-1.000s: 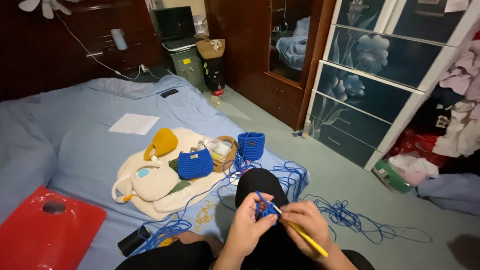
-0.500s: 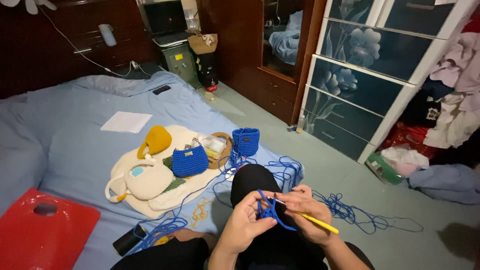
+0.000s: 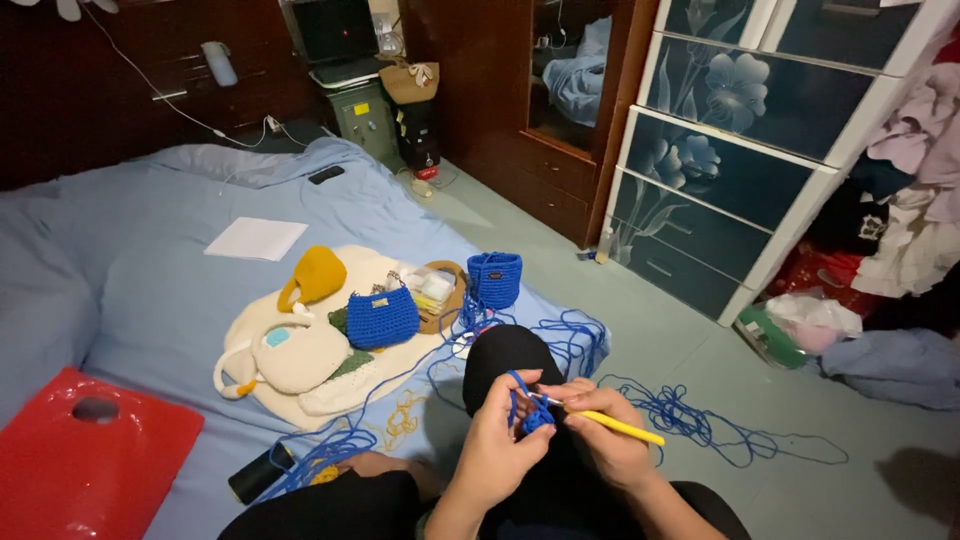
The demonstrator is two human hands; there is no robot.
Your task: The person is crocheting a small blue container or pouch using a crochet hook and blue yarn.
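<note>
**Blue crochet in both hands above the knee**

While the person sits at the edge of the bed (image 3: 130,240), both hands meet over a black-clad knee (image 3: 505,355). The left hand (image 3: 497,448) is closed around a small piece of blue crochet work (image 3: 530,412), fingers curled under it. The right hand (image 3: 608,440) pinches a yellow crochet hook (image 3: 618,428), its tip buried in the blue stitches and its handle pointing out to the right. Loose blue yarn (image 3: 690,420) trails across the green floor and back up onto the bed. Beyond the knee lie a blue crocheted bag (image 3: 382,318), a yellow one (image 3: 318,275), a cream one (image 3: 300,355) and a small blue basket (image 3: 495,278). A red stool (image 3: 95,455) sits at the lower left
</note>
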